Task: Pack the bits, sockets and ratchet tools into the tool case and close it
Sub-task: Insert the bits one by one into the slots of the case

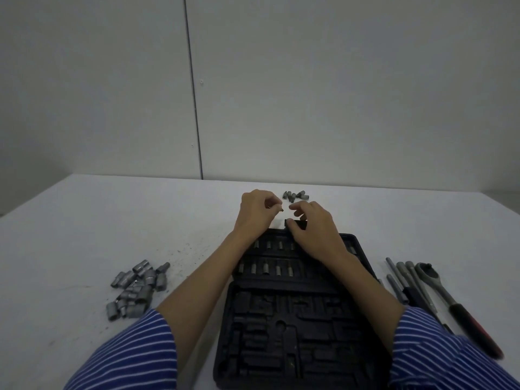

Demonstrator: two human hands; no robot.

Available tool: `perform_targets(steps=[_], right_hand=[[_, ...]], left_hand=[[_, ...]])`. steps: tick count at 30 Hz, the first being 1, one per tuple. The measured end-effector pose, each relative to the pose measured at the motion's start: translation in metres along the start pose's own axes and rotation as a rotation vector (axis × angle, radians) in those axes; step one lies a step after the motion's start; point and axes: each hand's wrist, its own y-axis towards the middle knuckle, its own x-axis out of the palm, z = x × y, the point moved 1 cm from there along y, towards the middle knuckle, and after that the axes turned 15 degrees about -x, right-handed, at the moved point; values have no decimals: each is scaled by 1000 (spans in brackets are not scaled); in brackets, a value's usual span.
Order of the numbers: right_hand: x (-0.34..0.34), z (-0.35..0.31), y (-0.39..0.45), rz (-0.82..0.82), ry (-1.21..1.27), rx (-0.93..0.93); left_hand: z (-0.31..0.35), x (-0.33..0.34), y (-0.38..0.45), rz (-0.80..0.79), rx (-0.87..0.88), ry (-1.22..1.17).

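Bits going into tool case (298,319), far row.
Left hand (257,211) pinches a bit (281,210); right hand (312,229) grips black holder (295,223). Next: seat bit squarely.

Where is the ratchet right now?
In the head view, the ratchet lies on the table right of the open tool case, just outside the extension bars.

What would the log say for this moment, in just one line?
stage: packing bits | left hand: pinching a bit | right hand: on case edge | sockets, ratchet: still out
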Motion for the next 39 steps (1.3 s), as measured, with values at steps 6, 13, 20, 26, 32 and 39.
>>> perform_targets(steps=[6, 13, 20, 26, 32, 39], right_hand=[[-14, -11, -1, -5, 55, -21], [-22, -23, -18, 14, 259, 17], [-30, -26, -29, 59, 343, 53], [-36, -27, -35, 46, 378, 82], [-41, -25, -43, -6, 328, 75], [-46, -24, -61, -34, 365, 43]], left_hand=[[6, -7, -25, 10, 13, -63], [11, -10, -52, 7, 3, -146], [10, -7, -67, -2, -2, -173], [12, -6, -72, -26, -6, -202], [12, -3, -77, -29, 55, -81], [1, 6, -75, -96, 101, 139]])
